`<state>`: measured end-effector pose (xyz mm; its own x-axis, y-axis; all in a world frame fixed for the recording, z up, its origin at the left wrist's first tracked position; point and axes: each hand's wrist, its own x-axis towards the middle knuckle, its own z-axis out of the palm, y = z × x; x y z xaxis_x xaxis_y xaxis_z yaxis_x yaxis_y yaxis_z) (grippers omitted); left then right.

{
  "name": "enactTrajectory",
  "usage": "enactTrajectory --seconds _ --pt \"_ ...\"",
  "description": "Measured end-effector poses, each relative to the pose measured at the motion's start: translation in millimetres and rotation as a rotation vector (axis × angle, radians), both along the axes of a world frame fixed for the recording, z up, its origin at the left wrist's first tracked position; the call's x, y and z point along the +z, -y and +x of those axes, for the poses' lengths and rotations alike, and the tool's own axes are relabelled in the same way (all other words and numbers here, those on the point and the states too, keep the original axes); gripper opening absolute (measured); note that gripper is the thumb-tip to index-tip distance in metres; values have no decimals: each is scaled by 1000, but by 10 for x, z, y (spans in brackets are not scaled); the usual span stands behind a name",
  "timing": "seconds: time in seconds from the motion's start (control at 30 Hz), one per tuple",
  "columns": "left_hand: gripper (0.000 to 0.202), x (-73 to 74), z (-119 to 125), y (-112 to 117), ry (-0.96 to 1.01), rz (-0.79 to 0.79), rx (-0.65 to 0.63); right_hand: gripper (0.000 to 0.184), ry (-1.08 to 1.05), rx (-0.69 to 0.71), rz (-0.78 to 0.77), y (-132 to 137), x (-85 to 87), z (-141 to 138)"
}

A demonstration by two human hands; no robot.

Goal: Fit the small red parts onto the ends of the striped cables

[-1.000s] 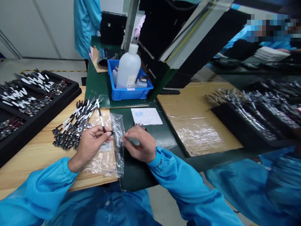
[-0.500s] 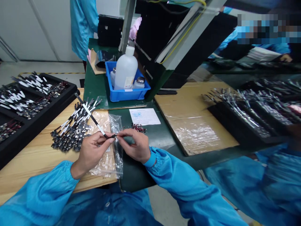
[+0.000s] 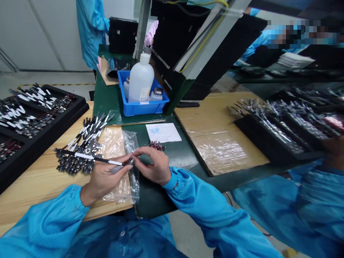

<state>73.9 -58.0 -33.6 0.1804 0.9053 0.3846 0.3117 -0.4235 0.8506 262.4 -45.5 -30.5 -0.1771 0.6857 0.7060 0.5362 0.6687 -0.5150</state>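
Note:
My left hand pinches one end of a black-and-white flex cable between thumb and fingers. The strip's long tail points left, across the heap. At the pinched end, my right hand has its thumb and forefinger closed close to the left fingertips; what they hold is too small and hidden to make out. A heap of similar flex cables with small circuit boards lies left of my hands. Just beyond the right hand is a little pile of red and black parts. A clear plastic bag lies beneath the hands.
Black foam trays of flex cables stand at left, with another loaded tray at right. A blue bin holds a pump bottle and small jars. Paper and cardboard lie on the bench. Co-workers in blue are nearby.
The flex cable has swung down from a steep slant to nearly level, its free end now farther left. Both hands stay together in almost the same place. The view has shifted slightly.

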Motion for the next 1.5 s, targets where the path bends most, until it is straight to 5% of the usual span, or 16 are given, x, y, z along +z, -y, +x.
enactTrajectory --seconds 0.87,1.1,1.3,1.5 --pt "21 10 -33 -49 12 -112 -47 14 135 13 68 -16 14 61" --pt "27 188 -125 -150 303 -218 67 27 115 31 217 -110 -20 172" --pt "34 517 -742 9 547 -235 333 23 128 102 286 -126 43 165" --pt "51 797 -2030 368 392 -67 805 15 156 145 219 -107 89 147"
